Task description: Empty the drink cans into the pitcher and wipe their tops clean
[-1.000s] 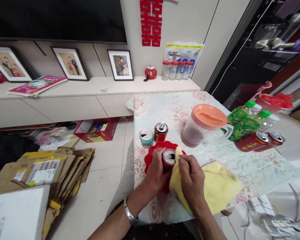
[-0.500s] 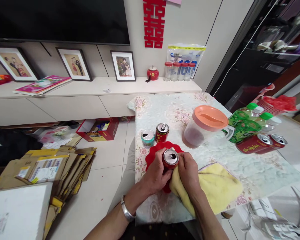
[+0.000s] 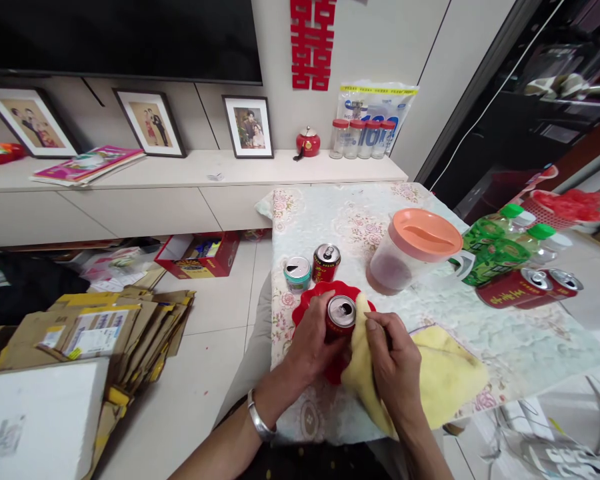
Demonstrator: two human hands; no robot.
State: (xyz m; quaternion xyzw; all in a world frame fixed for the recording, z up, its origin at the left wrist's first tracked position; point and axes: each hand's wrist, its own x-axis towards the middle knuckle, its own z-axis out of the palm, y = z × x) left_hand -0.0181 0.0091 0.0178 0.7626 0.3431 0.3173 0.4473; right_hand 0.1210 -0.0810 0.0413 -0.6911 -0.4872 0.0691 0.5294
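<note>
My left hand (image 3: 314, 340) is wrapped round a red drink can (image 3: 341, 313) with an opened silver top. The can is upright over a red scalloped dish (image 3: 307, 303), which my hands partly hide. To its right, my right hand (image 3: 393, 353) pinches a yellow cloth (image 3: 445, 377) between thumb and fingers, and one raised fold of it stands close beside the can. The rest of the cloth lies spread on the table. Behind the dish stand a teal-and-silver can (image 3: 297, 275), its top opened, and another red can (image 3: 326, 263).
On the flowered tablecloth (image 3: 325, 207) stands a clear pitcher (image 3: 400, 260) with an orange lid. Green-capped bottles (image 3: 497, 250) and two red cans (image 3: 515, 288) lie at the right. Flattened cardboard (image 3: 145, 340) and a white box (image 3: 40, 413) are on the left.
My right hand has moved slightly right, away from the can, lifting a fold of the yellow cloth upward. My left hand still holds the can in nearly the same place.
</note>
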